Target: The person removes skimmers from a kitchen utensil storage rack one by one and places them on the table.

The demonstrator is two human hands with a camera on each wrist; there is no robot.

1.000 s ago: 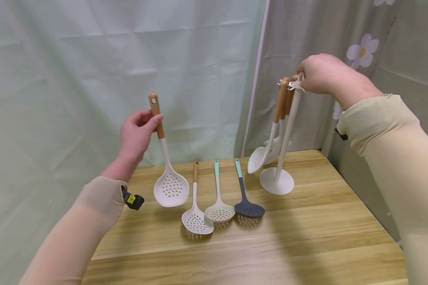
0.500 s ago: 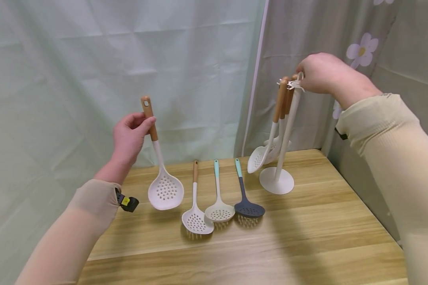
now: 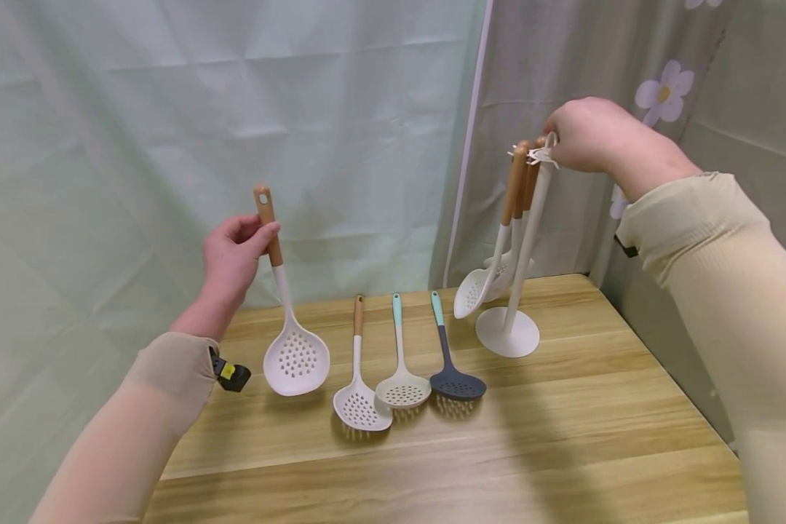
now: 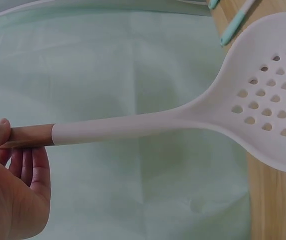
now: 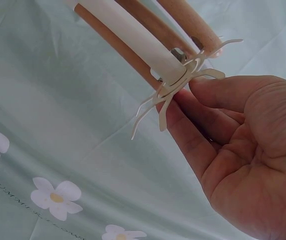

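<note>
My left hand [image 3: 232, 255] pinches the wooden handle of a white slotted spoon [image 3: 296, 354], which hangs above the left part of the wooden table [image 3: 563, 429]. The left wrist view shows that spoon [image 4: 263, 105] close up, its handle between thumb and fingers [image 4: 27, 165]. My right hand [image 3: 586, 135] holds the top of a white utensil stand [image 3: 509, 331] at the table's back right. The stand's hook ring [image 5: 183, 82] sits at my right fingertips [image 5: 203, 107]. Two white slotted spoons [image 3: 474, 291] with wooden handles hang from it.
Three slotted spoons lie side by side on the table: a white one with a wooden handle [image 3: 360, 404], a cream one with a mint handle [image 3: 402, 389] and a dark grey one [image 3: 457, 382]. Pale curtains, one with flowers [image 3: 664, 91], hang close behind and to the right.
My left hand has carried the white slotted spoon leftward and lower, nearer the table. The right hand stays on the stand's top.
</note>
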